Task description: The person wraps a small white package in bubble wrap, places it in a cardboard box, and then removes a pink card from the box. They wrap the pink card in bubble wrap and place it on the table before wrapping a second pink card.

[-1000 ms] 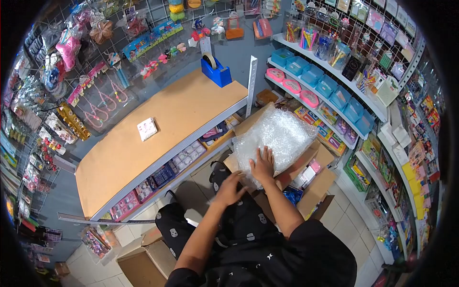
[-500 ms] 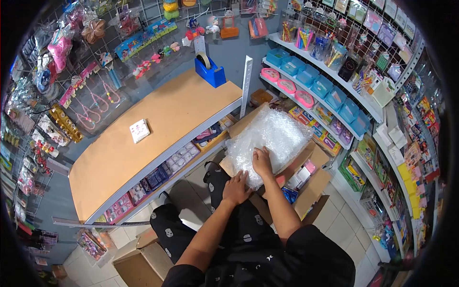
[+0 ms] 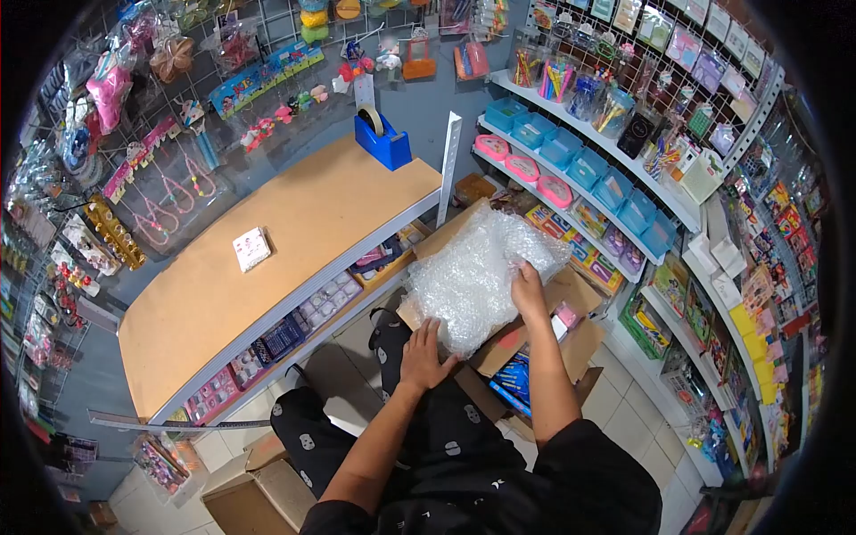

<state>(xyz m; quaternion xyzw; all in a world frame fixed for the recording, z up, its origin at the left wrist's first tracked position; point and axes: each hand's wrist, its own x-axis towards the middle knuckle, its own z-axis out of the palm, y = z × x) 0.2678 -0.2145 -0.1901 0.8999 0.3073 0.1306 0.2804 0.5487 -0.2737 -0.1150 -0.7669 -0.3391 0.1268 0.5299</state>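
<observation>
A sheet of bubble wrap (image 3: 473, 281) lies bunched over a piece of cardboard and the open cardboard box (image 3: 575, 343). My left hand (image 3: 423, 357) rests at its lower left edge with the fingers spread. On its right side, my right hand (image 3: 528, 290) pinches the edge of the wrap between thumb and fingers. Below the wrap, the box shows blue packets (image 3: 513, 383) and small pink and white items inside. Whatever lies under the wrap is hidden.
A wooden shelf top (image 3: 294, 232) at left holds a blue tape dispenser (image 3: 383, 141) and a small white packet (image 3: 251, 249). Curved shelves of blue boxes (image 3: 588, 169) stand at right. Another open carton (image 3: 259, 490) sits on the floor, lower left.
My right hand has moved right, from the middle of the bubble wrap to its right edge. My left hand has shifted slightly left. More of the blue packets shows.
</observation>
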